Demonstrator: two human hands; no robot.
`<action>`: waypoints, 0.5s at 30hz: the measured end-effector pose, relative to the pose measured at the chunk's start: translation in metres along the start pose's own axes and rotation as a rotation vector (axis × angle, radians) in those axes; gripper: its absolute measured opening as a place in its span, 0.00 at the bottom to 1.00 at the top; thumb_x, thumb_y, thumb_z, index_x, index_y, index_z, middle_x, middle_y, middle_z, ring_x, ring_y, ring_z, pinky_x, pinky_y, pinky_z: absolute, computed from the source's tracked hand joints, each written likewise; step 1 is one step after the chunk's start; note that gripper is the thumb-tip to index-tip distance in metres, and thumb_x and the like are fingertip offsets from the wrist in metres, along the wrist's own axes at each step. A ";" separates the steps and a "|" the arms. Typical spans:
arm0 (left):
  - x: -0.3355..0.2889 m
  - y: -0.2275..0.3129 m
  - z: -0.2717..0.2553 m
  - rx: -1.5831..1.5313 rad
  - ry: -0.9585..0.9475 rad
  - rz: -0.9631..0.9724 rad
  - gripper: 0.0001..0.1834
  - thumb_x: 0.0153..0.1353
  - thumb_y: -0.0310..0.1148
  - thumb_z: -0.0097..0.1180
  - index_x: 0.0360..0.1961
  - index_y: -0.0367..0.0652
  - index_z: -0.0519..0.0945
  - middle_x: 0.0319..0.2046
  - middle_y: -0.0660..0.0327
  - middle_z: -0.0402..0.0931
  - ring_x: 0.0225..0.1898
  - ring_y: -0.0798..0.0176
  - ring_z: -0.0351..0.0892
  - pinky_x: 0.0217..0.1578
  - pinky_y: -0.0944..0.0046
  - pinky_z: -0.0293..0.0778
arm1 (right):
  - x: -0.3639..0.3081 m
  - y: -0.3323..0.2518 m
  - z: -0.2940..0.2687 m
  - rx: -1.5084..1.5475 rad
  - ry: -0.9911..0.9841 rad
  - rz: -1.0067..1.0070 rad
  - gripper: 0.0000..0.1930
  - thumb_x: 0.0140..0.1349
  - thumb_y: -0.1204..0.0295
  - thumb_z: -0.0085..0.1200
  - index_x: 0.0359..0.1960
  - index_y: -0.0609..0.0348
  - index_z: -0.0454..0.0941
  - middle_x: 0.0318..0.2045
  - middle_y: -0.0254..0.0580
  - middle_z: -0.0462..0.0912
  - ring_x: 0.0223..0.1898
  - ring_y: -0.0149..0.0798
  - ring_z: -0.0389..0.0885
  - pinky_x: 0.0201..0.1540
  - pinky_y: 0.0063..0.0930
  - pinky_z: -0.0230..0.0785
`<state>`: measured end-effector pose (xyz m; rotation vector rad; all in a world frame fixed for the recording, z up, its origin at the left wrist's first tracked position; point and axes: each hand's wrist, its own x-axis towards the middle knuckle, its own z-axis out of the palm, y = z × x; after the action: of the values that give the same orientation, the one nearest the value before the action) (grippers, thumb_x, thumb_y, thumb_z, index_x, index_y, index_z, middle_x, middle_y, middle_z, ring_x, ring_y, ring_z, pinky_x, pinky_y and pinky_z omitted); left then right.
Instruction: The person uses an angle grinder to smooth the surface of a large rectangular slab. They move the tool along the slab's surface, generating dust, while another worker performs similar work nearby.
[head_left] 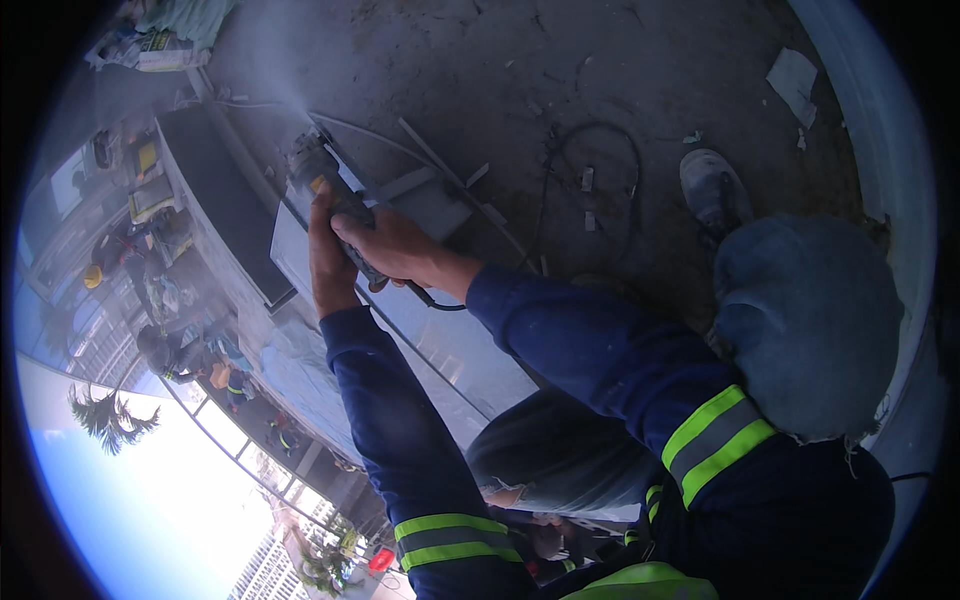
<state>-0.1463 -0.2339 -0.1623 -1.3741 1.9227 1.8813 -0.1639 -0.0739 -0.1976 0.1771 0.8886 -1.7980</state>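
Observation:
An angle grinder point(314, 163) is held in both my hands, its head pointing toward the upper left. My left hand point(330, 255) is closed around the body near the head. Wrapped further back along the body is my right hand point(393, 246). A black power cord point(432, 303) trails from the grinder's rear end. Pale dust point(283, 75) sprays away from the head; the disc itself is hard to make out. Beneath and beside the tool lies a long light-grey panel point(465, 362), its edge running along the grinder.
Thin strips point(430, 150) and small offcuts lie on the dusty floor point(480, 60), with a looped black cable point(636, 165). My shoe point(714, 188) and bent knee point(805, 320) are at the right. Several people work at the far left, beyond a dark panel point(215, 190).

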 end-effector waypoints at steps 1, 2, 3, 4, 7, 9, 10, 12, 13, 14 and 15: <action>0.002 0.000 0.000 0.003 -0.011 0.006 0.34 0.77 0.60 0.63 0.62 0.36 0.82 0.48 0.54 0.86 0.47 0.57 0.88 0.52 0.53 0.84 | 0.002 0.000 0.001 -0.003 0.006 -0.007 0.29 0.81 0.42 0.56 0.46 0.61 0.81 0.23 0.35 0.78 0.15 0.31 0.76 0.15 0.33 0.65; 0.003 0.001 0.001 0.008 -0.005 0.009 0.34 0.76 0.61 0.63 0.61 0.36 0.82 0.47 0.54 0.87 0.46 0.57 0.88 0.52 0.54 0.84 | 0.004 0.001 0.002 -0.010 0.015 0.008 0.29 0.81 0.42 0.56 0.46 0.61 0.81 0.23 0.35 0.79 0.15 0.31 0.76 0.15 0.32 0.65; 0.005 0.001 0.001 0.012 0.013 0.008 0.34 0.76 0.61 0.63 0.60 0.37 0.82 0.47 0.54 0.87 0.46 0.56 0.88 0.51 0.54 0.84 | 0.007 0.001 0.002 -0.003 0.004 -0.027 0.29 0.81 0.42 0.56 0.46 0.61 0.81 0.23 0.35 0.79 0.15 0.31 0.76 0.15 0.32 0.65; 0.007 0.002 0.001 0.015 0.008 0.010 0.34 0.76 0.61 0.63 0.60 0.37 0.82 0.46 0.54 0.87 0.45 0.56 0.88 0.51 0.54 0.84 | 0.009 0.001 0.001 0.001 -0.002 -0.041 0.28 0.81 0.42 0.56 0.47 0.61 0.81 0.23 0.35 0.78 0.15 0.31 0.76 0.15 0.32 0.65; 0.012 0.005 0.000 0.034 0.016 0.011 0.34 0.76 0.61 0.63 0.61 0.37 0.82 0.47 0.53 0.86 0.46 0.55 0.88 0.50 0.53 0.84 | 0.018 -0.001 0.000 -0.005 -0.014 -0.043 0.35 0.78 0.41 0.57 0.51 0.73 0.82 0.32 0.51 0.86 0.21 0.41 0.86 0.19 0.36 0.75; 0.016 0.008 0.000 0.059 0.041 0.014 0.37 0.76 0.61 0.64 0.66 0.37 0.79 0.52 0.52 0.85 0.49 0.52 0.88 0.53 0.52 0.84 | 0.021 -0.003 -0.002 -0.010 -0.024 -0.036 0.39 0.76 0.41 0.58 0.53 0.80 0.83 0.36 0.59 0.90 0.25 0.46 0.91 0.21 0.38 0.80; 0.018 0.009 0.000 0.056 0.024 0.018 0.36 0.76 0.61 0.64 0.67 0.37 0.79 0.51 0.52 0.85 0.49 0.52 0.88 0.53 0.52 0.84 | 0.023 -0.004 -0.002 -0.009 -0.030 -0.035 0.39 0.76 0.41 0.58 0.52 0.80 0.83 0.36 0.59 0.90 0.25 0.46 0.91 0.21 0.38 0.80; 0.021 0.010 0.000 0.049 0.058 0.012 0.36 0.76 0.60 0.64 0.67 0.38 0.79 0.51 0.53 0.85 0.49 0.53 0.88 0.53 0.51 0.84 | 0.026 -0.007 -0.002 -0.006 -0.039 -0.024 0.36 0.78 0.41 0.57 0.51 0.75 0.82 0.32 0.51 0.87 0.22 0.41 0.86 0.19 0.35 0.76; 0.023 0.011 -0.001 0.044 0.047 0.009 0.36 0.77 0.60 0.63 0.67 0.38 0.79 0.51 0.53 0.85 0.49 0.53 0.88 0.54 0.51 0.84 | 0.028 -0.009 -0.001 -0.004 -0.042 -0.014 0.34 0.79 0.41 0.56 0.51 0.70 0.82 0.28 0.44 0.83 0.18 0.36 0.81 0.16 0.32 0.71; 0.025 0.012 -0.001 0.040 0.036 0.006 0.36 0.77 0.60 0.63 0.67 0.38 0.79 0.50 0.54 0.85 0.49 0.52 0.88 0.54 0.50 0.84 | 0.030 -0.010 -0.001 -0.002 -0.045 -0.004 0.31 0.80 0.42 0.55 0.51 0.65 0.81 0.24 0.36 0.79 0.14 0.31 0.76 0.14 0.28 0.67; 0.027 0.013 -0.002 0.036 0.025 0.003 0.35 0.77 0.60 0.63 0.67 0.39 0.79 0.50 0.54 0.85 0.49 0.52 0.88 0.54 0.50 0.84 | 0.030 -0.011 -0.001 0.005 -0.046 -0.014 0.31 0.80 0.42 0.55 0.51 0.65 0.81 0.24 0.36 0.79 0.15 0.31 0.77 0.14 0.28 0.67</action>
<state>-0.1693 -0.2513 -0.1696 -1.3919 1.9615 1.8300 -0.1866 -0.0944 -0.2083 0.1318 0.8548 -1.8106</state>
